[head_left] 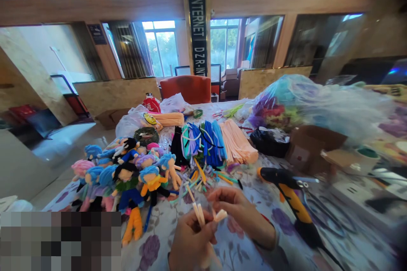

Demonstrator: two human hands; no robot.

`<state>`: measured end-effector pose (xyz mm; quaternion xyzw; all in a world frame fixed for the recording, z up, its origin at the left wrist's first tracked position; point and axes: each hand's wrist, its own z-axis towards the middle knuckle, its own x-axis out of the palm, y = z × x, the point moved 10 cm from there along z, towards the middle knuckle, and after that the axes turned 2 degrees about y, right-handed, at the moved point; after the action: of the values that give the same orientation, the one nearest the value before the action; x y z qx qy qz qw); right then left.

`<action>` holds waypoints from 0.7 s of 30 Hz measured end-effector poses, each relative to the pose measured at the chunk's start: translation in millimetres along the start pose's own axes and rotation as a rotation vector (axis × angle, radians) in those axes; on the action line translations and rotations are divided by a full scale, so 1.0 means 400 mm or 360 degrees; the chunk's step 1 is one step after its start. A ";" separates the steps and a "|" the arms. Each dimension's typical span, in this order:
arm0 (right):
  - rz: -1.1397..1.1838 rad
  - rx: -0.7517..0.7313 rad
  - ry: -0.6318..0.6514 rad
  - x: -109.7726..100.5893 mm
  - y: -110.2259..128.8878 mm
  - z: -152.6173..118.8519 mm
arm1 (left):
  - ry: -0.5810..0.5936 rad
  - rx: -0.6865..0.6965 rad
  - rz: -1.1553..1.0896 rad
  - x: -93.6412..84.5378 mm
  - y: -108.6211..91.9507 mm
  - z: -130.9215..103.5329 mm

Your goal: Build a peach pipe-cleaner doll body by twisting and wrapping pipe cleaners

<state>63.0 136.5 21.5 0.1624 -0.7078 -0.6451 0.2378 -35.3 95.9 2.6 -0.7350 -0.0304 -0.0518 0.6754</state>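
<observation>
Peach fuzzy stems are pinched in my left hand, low in the middle of the view, with their ends pointing up and away. Just to the right, my right hand has its thumb and fingers closed at a folded peach piece close to the left fingertips. Cut colored stem scraps lie beyond both hands. A pile of small fuzzy dolls is to the left, and an orange stem piece lies in front of it.
Bundles of blue and peach stems lie behind the scraps. A black and yellow glue gun and scissors are at right. Farther back are a cardboard box, large plastic bags and a red chair.
</observation>
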 end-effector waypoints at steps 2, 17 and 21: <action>-0.0212 -0.0144 -0.0004 0.004 0.028 -0.003 | -0.0006 -0.0005 -0.0044 -0.007 -0.005 0.001; -0.1045 -0.0986 -0.0062 0.052 0.174 -0.067 | 0.0221 -0.0177 -0.0372 0.051 -0.024 -0.015; -0.1053 -0.0947 -0.0165 0.041 0.166 -0.059 | 0.0002 -0.0169 -0.0409 0.016 -0.018 -0.008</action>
<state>67.2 115.5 90.7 0.2721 -0.4124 -0.8692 0.0194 -30.1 93.4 10.7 -0.7597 -0.1211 -0.1400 0.6234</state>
